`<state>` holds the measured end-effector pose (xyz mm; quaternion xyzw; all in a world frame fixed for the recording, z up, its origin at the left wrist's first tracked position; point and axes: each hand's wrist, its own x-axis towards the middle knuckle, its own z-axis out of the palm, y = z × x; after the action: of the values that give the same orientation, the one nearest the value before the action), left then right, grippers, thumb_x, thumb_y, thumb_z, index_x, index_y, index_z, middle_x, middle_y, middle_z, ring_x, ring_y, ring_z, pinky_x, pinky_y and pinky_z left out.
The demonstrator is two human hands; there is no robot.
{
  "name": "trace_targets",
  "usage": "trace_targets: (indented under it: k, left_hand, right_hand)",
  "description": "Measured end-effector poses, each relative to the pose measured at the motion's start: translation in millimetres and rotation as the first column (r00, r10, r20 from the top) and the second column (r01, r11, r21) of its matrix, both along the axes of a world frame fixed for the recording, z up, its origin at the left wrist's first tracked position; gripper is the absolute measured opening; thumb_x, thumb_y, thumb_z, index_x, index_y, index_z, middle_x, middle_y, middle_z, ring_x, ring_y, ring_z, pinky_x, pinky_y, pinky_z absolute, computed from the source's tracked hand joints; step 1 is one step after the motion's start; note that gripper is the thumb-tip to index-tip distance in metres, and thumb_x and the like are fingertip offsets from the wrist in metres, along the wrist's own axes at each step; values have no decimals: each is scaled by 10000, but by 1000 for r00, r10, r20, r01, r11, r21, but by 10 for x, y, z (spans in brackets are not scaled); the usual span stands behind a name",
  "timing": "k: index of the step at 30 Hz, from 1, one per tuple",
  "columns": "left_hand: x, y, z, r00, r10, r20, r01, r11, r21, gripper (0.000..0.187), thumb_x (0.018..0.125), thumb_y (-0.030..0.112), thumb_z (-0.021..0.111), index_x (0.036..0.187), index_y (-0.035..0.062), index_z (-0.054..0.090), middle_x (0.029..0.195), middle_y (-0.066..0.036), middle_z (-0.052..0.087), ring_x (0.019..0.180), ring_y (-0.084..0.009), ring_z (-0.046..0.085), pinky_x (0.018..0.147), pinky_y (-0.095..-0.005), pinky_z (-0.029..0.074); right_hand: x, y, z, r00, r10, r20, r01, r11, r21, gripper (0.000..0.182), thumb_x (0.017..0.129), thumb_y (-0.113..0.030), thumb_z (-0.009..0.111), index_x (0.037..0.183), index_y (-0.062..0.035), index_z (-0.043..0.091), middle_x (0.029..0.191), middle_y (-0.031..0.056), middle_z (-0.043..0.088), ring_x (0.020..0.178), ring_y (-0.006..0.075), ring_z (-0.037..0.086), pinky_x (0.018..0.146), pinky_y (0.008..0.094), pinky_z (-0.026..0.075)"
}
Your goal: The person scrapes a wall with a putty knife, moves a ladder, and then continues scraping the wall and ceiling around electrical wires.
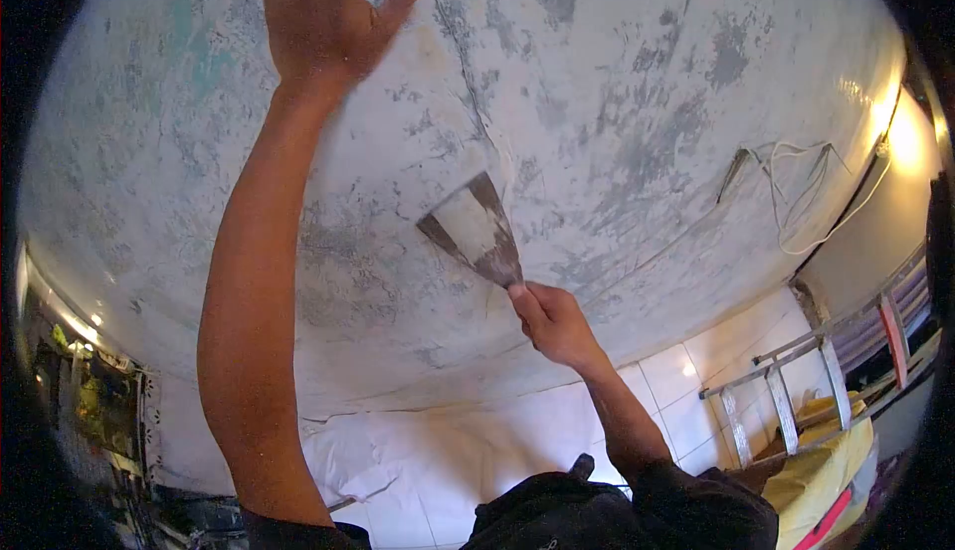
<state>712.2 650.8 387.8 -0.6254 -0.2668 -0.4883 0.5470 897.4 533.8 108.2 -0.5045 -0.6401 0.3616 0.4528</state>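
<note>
Right grip [550,324] is closed on the scraper [476,230] at centre, pointing toward 11 o'clock; left grip [326,28], spread and empty, sits at 11 over the mottled wall [617,142]; keep scraping angle shallow, pressure even.

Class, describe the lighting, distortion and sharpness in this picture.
In the head view, black corners and the bowed patchy surface suggest a wide lens; warm glare burns out at right; the white tiles catch a bright spot; the scraper looks reasonably sharp.
</note>
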Motion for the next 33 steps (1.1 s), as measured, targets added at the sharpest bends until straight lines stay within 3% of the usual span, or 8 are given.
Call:
trace_targets:
  k: [5,7,14,16,19,22,24,33]
  left_hand:
    - [19,-14,-14,1000,12,20,-11,999,-40,626,755,246,607,1326,46,444,1406,-166,407,1318,-362,340,1090,-515,239]
    - [20,132,13,998,-34,-51,40,991,126,613,806,320,618,1357,137,424,1419,-96,418,1307,-318,383,1059,-508,287]
    - [2,194,26,990,-95,-107,109,985,132,555,841,267,600,1353,129,435,1387,-109,458,1297,-308,406,1055,-487,303]
    - [32,154,15,991,-84,-106,96,988,124,548,847,253,594,1356,127,433,1386,-114,459,1295,-311,407,1055,-483,304]
    - [59,153,12,992,-75,-102,89,986,141,530,870,265,564,1360,116,428,1392,-130,446,1298,-317,401,1056,-480,304]
    - [67,117,19,993,-40,-111,56,988,146,521,883,292,537,1357,106,429,1406,-141,426,1303,-333,389,1053,-482,305]
    - [47,143,37,996,-20,-90,32,991,130,512,905,350,498,1369,156,398,1429,-97,409,1323,-304,374,1065,-516,280]
    - [37,99,-1,1000,-1,-2,1,1000,29,578,851,300,534,1387,153,377,1472,-92,345,1352,-310,322,1093,-524,236]
  right_hand:
    - [-66,-23,84,991,34,-128,-44,996,-77,517,974,-448,424,718,-6,504,548,68,446,534,174,460,546,367,413]
    - [-35,-112,-87,993,13,-115,-17,999,-39,455,981,-377,446,674,-44,483,550,-21,428,493,80,385,455,273,343]
    - [-167,-14,-162,990,-3,-139,13,998,68,468,985,-392,425,705,-23,494,564,25,450,555,125,435,529,312,395]
    - [-191,38,106,984,37,-173,-29,998,48,472,983,-388,419,817,41,528,748,258,550,677,371,501,674,440,420]
    - [-182,156,523,972,8,-235,36,982,185,487,981,-396,418,794,43,518,754,259,537,683,381,510,677,435,424]
    - [-129,233,539,938,41,-343,1,993,121,379,965,-335,488,846,24,514,753,216,567,685,314,542,678,405,444]
    - [-87,179,134,919,31,-393,126,922,367,184,957,-245,538,981,-71,484,658,9,501,569,82,466,476,259,381]
    - [762,-284,265,956,-238,-174,277,926,257,402,907,-114,555,1292,-75,447,849,79,636,672,142,558,649,283,468]
